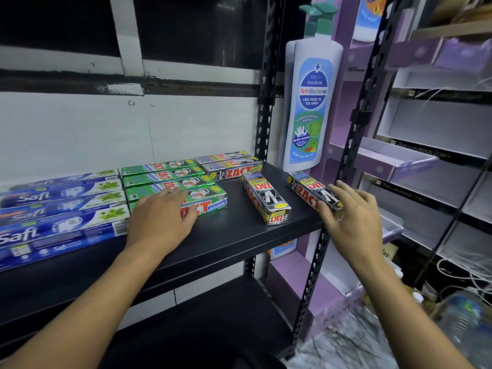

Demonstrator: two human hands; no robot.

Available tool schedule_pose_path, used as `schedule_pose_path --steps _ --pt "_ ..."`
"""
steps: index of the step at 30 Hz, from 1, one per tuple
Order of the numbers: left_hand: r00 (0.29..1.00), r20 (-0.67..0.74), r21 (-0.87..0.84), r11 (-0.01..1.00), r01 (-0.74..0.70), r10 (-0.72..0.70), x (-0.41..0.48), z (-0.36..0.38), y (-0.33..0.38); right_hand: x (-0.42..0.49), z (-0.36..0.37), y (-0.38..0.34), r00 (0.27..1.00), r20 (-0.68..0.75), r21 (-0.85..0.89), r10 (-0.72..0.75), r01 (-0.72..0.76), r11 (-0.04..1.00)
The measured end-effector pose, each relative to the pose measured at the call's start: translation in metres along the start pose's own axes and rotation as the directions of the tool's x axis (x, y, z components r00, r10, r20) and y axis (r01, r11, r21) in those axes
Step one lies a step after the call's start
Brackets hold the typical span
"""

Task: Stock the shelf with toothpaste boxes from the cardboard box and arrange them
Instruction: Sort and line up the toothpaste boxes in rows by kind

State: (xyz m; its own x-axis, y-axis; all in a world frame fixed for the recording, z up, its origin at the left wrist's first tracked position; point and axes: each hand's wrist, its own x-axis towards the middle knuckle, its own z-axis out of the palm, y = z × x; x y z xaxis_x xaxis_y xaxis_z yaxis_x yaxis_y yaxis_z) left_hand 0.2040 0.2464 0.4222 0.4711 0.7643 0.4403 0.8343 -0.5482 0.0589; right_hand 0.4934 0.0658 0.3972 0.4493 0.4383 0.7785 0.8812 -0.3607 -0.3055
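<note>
Safi boxes point(66, 230), Zact Whitening point(213, 205), Zact Smokers box point(308, 191)

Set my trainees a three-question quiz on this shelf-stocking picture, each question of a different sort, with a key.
1. True or false: the left hand rests flat on a green Zact Whitening box.
2. Which boxes lie furthest left on the black shelf? A: blue Safi boxes. B: silver Zact boxes. C: green Zact boxes.
3. Fill the gap: the right hand grips a ____ Zact Smokers box at the shelf's right edge.
Key: 1 true; 2 A; 3 silver.
</note>
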Motion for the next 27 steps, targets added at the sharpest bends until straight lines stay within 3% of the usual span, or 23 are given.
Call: schedule_pose_path --steps 3,6,9,17,22,27 --pt "1.000 0.000 -0.011 1.000 -0.003 0.003 0.000 0.000 0.000 -0.005 0.000 -0.030 0.997 0.015 0.107 -0.073 0.071 0.992" --pt "1.000 0.004 -0.016 1.000 -0.001 0.001 -0.001 -0.001 0.002 -0.013 0.012 -0.055 0.978 0.161 0.202 -0.132 0.098 0.974" --pt "1.000 0.006 -0.016 1.000 0.003 -0.003 -0.001 0.000 0.000 -0.016 0.026 -0.067 0.950 0.303 0.183 -0.077 0.022 0.983" --pt "1.000 -0.005 -0.005 1.000 0.001 -0.001 0.000 0.000 0.000 0.019 0.025 -0.062 0.924 0.380 0.286 -0.037 -0.079 0.955" --pt "1.000 -0.010 -0.005 1.000 0.005 -0.005 -0.001 0.000 0.000 0.074 0.007 -0.046 0.842 0.535 0.204 -0.075 -0.042 0.978" --pt "1.000 -0.023 -0.011 1.000 0.009 -0.010 0.001 0.002 -0.001 0.132 0.009 -0.028 0.638 0.743 0.298 -0.201 -0.047 0.953"
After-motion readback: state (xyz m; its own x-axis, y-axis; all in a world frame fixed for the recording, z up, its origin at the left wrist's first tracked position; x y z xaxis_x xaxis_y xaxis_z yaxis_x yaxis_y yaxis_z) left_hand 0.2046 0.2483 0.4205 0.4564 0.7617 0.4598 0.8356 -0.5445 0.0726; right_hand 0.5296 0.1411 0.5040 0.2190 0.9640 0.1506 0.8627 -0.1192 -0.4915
